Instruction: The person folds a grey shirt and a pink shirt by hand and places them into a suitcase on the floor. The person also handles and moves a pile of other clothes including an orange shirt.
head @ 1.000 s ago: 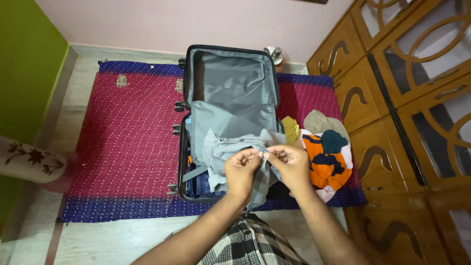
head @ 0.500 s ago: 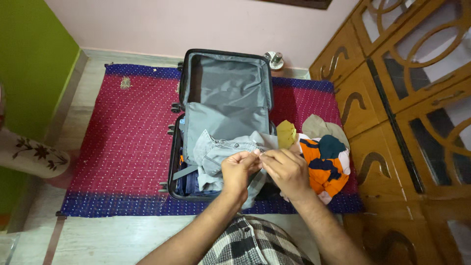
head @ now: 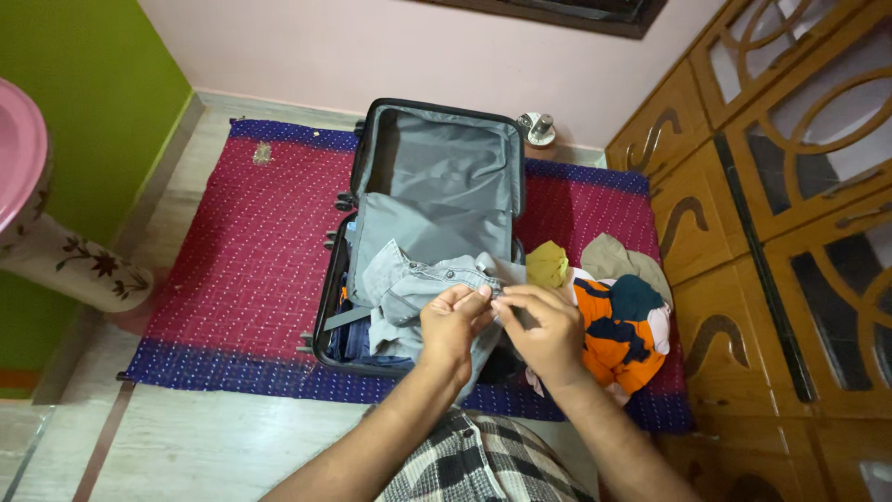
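An open black suitcase with grey lining lies on a red and blue dotted mat. A grey buttoned shirt hangs over its near half, above folded blue clothes. My left hand and my right hand meet at the shirt's front edge, fingertips pinched on the fabric close together. The piece between the fingertips is too small to make out.
A pile of clothes, orange and navy, yellow and beige, lies right of the suitcase. Wooden cabinet doors run along the right. A pink basin on a flowered pedestal stands at the left. A small metal object sits by the wall.
The view has shifted, bringing the pink basin into sight at the left. Both hands stay pinched on the grey shirt, with only small finger movement.
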